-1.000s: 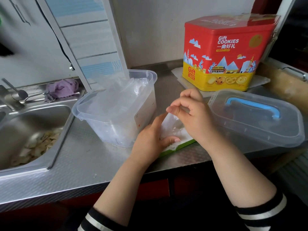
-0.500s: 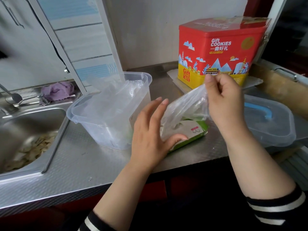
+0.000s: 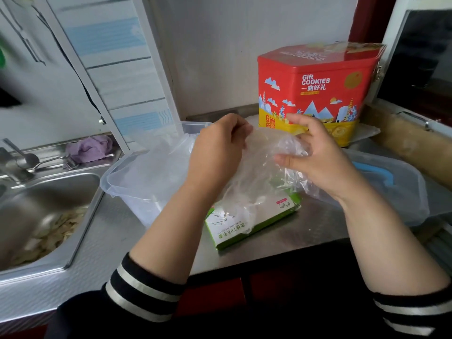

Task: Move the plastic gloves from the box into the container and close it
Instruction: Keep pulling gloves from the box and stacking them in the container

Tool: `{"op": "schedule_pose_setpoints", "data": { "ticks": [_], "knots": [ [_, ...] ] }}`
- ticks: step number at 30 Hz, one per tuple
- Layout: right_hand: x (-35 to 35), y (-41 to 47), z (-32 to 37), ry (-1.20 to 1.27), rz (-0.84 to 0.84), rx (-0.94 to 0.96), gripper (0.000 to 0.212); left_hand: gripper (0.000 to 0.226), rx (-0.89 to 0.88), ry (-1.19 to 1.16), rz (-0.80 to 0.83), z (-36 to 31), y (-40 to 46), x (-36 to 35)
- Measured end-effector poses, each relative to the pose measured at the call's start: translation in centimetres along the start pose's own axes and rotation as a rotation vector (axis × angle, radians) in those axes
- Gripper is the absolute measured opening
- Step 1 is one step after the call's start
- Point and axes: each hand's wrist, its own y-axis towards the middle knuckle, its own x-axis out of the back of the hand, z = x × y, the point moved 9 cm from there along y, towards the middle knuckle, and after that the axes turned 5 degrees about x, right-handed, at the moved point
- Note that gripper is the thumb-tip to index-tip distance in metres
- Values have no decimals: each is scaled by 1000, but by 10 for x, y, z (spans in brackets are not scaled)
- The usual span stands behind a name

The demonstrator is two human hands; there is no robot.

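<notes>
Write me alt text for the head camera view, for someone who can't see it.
Both hands, left hand and right hand, hold a crumpled clear plastic glove above a green and white glove box on a steel counter. An open clear container stands to the left, its blue-handled lid to the right, a red cookie tin behind.

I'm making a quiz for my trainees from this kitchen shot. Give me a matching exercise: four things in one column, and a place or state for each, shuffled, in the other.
Things:
1. plastic gloves
2. glove box
3. lid
4. purple cloth

Places or states:
A. behind the sink
B. flat on the counter, blue handle up
C. held up between both hands
D. green and white, lying on the counter under the gloves

Pairs: 1-C, 2-D, 3-B, 4-A
</notes>
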Motion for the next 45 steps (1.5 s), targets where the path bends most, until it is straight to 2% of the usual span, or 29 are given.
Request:
{"op": "schedule_pose_setpoints", "data": {
  "ticks": [5, 7, 10, 13, 15, 17, 18, 19, 20, 22, 23, 24, 27, 30, 36, 38, 42, 43, 45],
  "knots": [
    [13, 11, -15, 12, -190, -84, 43, 22, 28, 174, 41, 6, 20, 12],
    [13, 19, -27, -10, -193, -147, 29, 25, 34, 253, 22, 10, 25, 20],
    [8, 30, -43, -186, -151, -186, 17, 28, 31, 348, -70, 14, 35, 42],
    [5, 35, -53, -406, -136, -227, 21, 28, 45, 342, -104, 19, 43, 63],
    [-3, 34, -54, -693, -86, -249, 40, 29, 85, 279, -92, 25, 45, 74],
    [-12, 36, -32, -863, -164, -35, 55, 30, 125, 211, -83, 30, 45, 82],
    [-17, 35, -13, -810, -251, 128, 55, 31, 133, 201, -78, 31, 45, 85],
    [-19, 33, 3, -629, -307, 230, 51, 32, 135, 192, -74, 32, 44, 87],
    [-23, 35, 13, -362, -285, 234, 46, 31, 134, 176, -72, 33, 43, 90],
    [-52, 43, 24, 135, -49, 69, 42, 28, 130, 130, -59, 37, 43, 92],
    [-69, 46, 28, 263, 50, -20, 42, 26, 130, 106, -54, 40, 43, 94],
    [-80, 49, 32, 316, 86, -58, 42, 23, 134, 77, -53, 43, 44, 96],
    [-86, 68, 51, 368, -43, 39, 55, 18, 185, -12, -86, 65, 45, 109],
    [-100, 94, 64, 123, -20, 110, 65, 19, 242, 139, -93, 93, 50, 122],
    [-153, 132, 48, -598, 232, 65, 73, 36, 327, 516, -50, 150, 55, 126],
    [-164, 135, 43, -693, 288, 41, 74, 36, 278, 613, -59, 152, 54, 125],
    [-173, 138, 37, -786, 290, 20, 67, 30, -14, 675, -176, 109, 50, 128],
    [-175, 139, 35, -807, 280, 25, 65, 29, -62, 653, -108, 100, 51, 120],
    [-179, 140, 31, -856, 274, 44, 63, 35, -80, 662, 195, 100, 48, 85]
  ]
}}
